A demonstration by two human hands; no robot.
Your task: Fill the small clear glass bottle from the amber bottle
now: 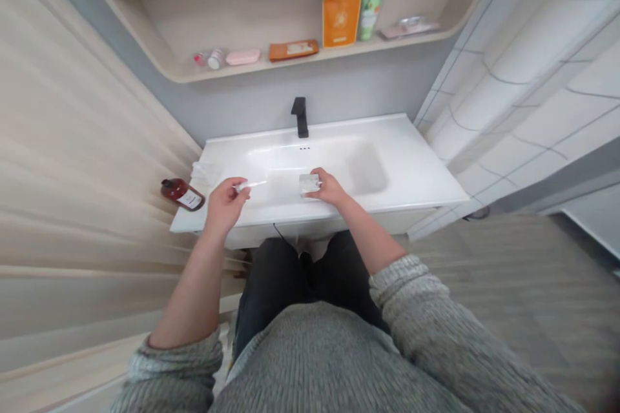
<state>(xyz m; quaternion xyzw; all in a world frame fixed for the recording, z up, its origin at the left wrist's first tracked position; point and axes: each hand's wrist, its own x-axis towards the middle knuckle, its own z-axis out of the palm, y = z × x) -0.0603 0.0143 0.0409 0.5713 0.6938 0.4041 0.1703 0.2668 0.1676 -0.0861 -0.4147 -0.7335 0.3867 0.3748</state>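
Note:
My left hand (227, 206) is closed, thumb against fingers, on a thin white stick-like item (254, 184) that points right over the sink. Its exact kind is too small to make out. My right hand (330, 188) grips a small whitish, partly see-through boxy item (308, 184) by its right side; whether it is a box, cup or packet I cannot tell. Both hands are above the front part of the white sink (416, 174), apart from each other. A brown bottle (183, 194) with a white label is at the sink's left end, left of my left hand.
Behind the basin rises a black faucet (301, 117). Overhead, a shelf (232, 71) bears an orange pouch (341, 11), a green tube (372, 3), a brown packet (293, 50) and a pink case (243, 57). A pale curtain (87, 142) hangs at left; white tiles (537, 97) are at right.

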